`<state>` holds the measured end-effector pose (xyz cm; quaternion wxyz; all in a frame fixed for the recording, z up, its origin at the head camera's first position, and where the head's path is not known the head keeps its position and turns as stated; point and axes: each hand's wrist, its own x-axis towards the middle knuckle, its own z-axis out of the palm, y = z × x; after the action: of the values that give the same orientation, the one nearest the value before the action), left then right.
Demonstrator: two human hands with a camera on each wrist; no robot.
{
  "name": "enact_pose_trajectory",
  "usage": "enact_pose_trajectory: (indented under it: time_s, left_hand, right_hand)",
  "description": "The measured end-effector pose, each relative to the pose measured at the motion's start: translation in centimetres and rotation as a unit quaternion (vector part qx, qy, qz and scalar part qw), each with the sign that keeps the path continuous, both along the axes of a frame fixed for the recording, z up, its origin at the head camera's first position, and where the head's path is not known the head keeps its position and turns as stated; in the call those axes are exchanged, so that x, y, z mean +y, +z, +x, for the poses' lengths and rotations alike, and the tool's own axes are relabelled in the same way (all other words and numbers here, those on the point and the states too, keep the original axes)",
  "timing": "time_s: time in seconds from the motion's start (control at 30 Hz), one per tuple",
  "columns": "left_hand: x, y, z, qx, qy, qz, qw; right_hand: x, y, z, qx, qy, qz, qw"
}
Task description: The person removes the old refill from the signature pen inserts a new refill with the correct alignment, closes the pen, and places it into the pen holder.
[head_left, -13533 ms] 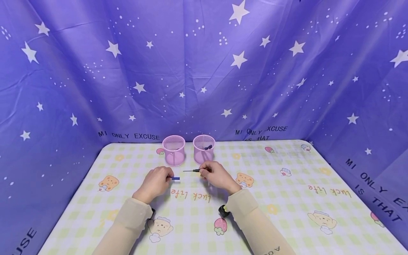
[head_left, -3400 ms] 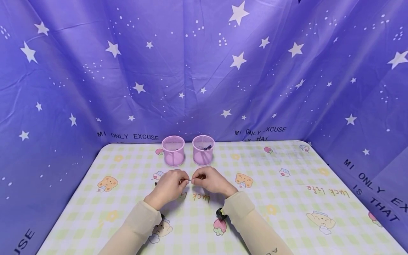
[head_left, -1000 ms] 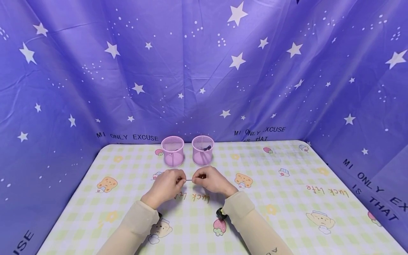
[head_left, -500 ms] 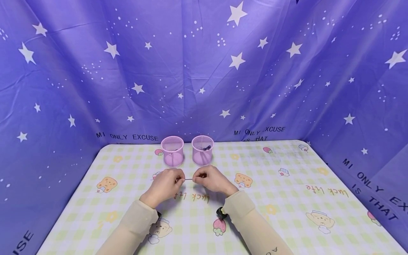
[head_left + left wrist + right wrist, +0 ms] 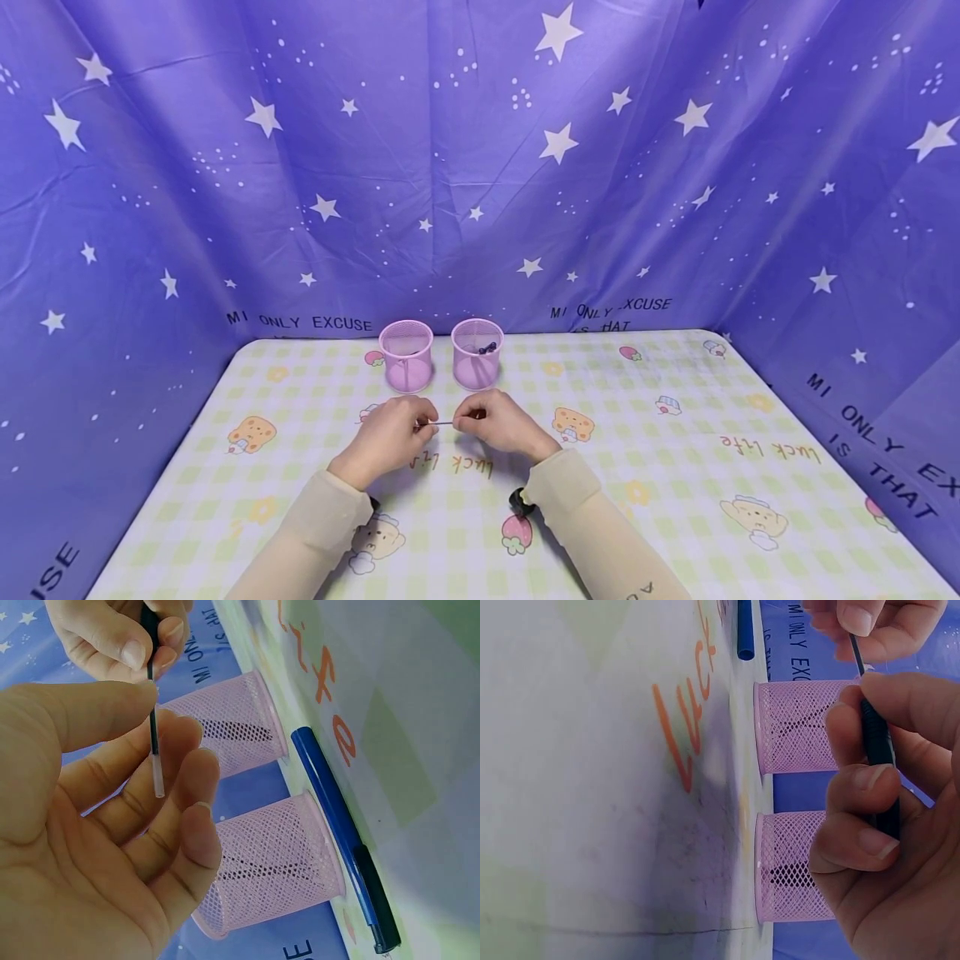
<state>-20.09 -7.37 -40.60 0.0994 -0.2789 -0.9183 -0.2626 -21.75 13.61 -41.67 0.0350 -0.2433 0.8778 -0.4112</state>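
My left hand (image 5: 390,437) pinches a thin pen refill (image 5: 157,776) between thumb and index finger, the other fingers loosely bent. The refill's clear tail end sticks out past the fingertips in the left wrist view. My right hand (image 5: 498,423) grips the black front section of a pen (image 5: 877,735), fingers curled round it. The refill runs from that section across to my left hand. A blue pen barrel (image 5: 330,799) with a black clip end lies on the tablecloth beside the left hand; the head view hides it behind that hand.
Two pink mesh pen cups stand behind the hands. The left cup (image 5: 392,372) shows a dark thing through its mesh; the right cup (image 5: 476,377) holds small dark pieces (image 5: 487,348). Under everything is a checked tablecloth (image 5: 675,467), with a starry purple curtain (image 5: 480,167) behind.
Long before, my left hand held the blue barrel apart from the refill; it then laid it down and took the refill. Lately the left fingers shifted slightly left along the refill.
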Motion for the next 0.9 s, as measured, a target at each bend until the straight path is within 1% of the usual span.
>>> enact_pose_trajectory:
  time_s: [0.33, 0.5, 0.63, 0.9]
  left_hand:
    - [0.51, 0.13, 0.56, 0.005, -0.021, 0.0, 0.9998]
    - [0.65, -0.01, 0.69, 0.009, -0.021, -0.003, 0.9997]
    - [0.68, -0.03, 0.75, 0.016, -0.024, 0.001, 0.9996]
    - [0.74, -0.14, 0.62, 0.043, -0.032, 0.011, 0.9985]
  right_hand:
    - [-0.17, -0.05, 0.23, 0.002, 0.007, -0.003, 1.0]
    - [-0.28, -0.05, 0.25, 0.006, 0.011, -0.006, 1.0]
    - [-0.35, -0.11, 0.22, 0.009, 0.014, -0.005, 1.0]
    - [-0.47, -0.14, 0.32, 0.007, 0.018, -0.007, 1.0]
